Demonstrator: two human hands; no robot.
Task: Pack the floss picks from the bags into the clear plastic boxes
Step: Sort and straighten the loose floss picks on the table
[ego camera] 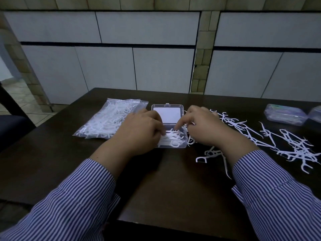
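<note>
- Left hand (139, 132) curls over the open clear box (169, 126) at its left wall, fingertips on the floss picks (171, 137) inside.
- Right hand (202, 126) hovers at the box's right wall, forefinger dipping in; whether it grips anything, cannot tell.
- Full bag (111, 119) lies left, loose picks (271, 141) right.
- Bare dark table (173, 185) spans to the near edge.

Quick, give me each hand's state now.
Left hand: closed on floss picks in the open box.
Right hand: curled, grip cannot be told.
</note>
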